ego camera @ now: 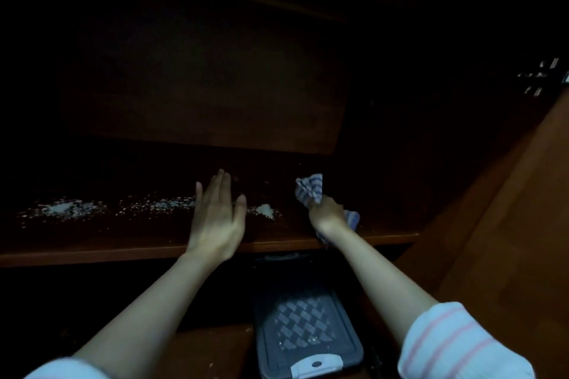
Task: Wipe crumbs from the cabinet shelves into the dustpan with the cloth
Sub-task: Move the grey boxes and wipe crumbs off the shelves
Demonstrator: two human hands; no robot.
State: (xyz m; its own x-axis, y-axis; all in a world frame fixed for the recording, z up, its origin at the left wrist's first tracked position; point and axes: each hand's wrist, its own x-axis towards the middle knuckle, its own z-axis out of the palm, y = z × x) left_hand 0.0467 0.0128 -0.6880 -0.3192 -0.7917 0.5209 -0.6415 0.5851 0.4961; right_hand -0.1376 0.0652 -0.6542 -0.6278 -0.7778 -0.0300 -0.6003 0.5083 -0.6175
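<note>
Crumbs [172, 204] strewn in pale patches along the shelf [123, 248], toward its front edge. Striped cloth [309, 191] bunched above the shelf's right part, clamped in the curled fingers of the right hand [328, 214]. Left hand [218, 218] flat over the shelf's middle, fingers straight and together, thumb spread. Dustpan [264, 317] below the shelf's front edge, under its right part, a few crumbs inside.
</note>
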